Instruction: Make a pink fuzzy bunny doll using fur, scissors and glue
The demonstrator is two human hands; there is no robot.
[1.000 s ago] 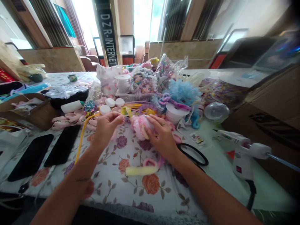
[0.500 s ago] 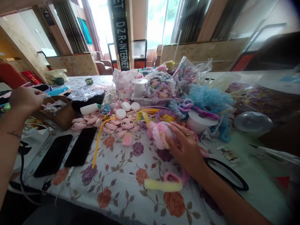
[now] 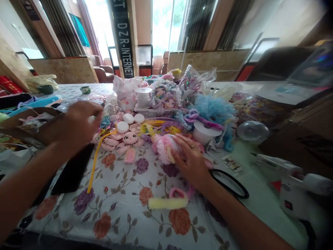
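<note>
My right hand (image 3: 189, 158) is wrapped round a pink fluffy doll piece (image 3: 166, 147) with a pale, smooth side, resting it on the flowered cloth. My left hand (image 3: 82, 119) hangs over the table at the left, smeared by motion; its fingers look drawn together, and whatever they may hold cannot be made out. Beyond it lie pink doll faces (image 3: 130, 138) and round white caps (image 3: 122, 127). A small pink fuzzy piece (image 3: 130, 155) lies between the hands. Nearer me are a pale yellow fuzzy strip (image 3: 166, 203) and a pink loop (image 3: 178, 192).
An open cardboard box (image 3: 49, 128) stands left, near a black phone (image 3: 74, 172). A yellow stem (image 3: 95, 163) crosses the cloth. At the right are a white spool (image 3: 206, 133), blue fluff (image 3: 214, 107), black-handled scissors (image 3: 230, 182) and a white glue gun (image 3: 288, 180).
My left hand has moved right from above the cardboard box towards the doll faces. The view has turned slightly right. My right hand still holds the pink piece in the same place.
</note>
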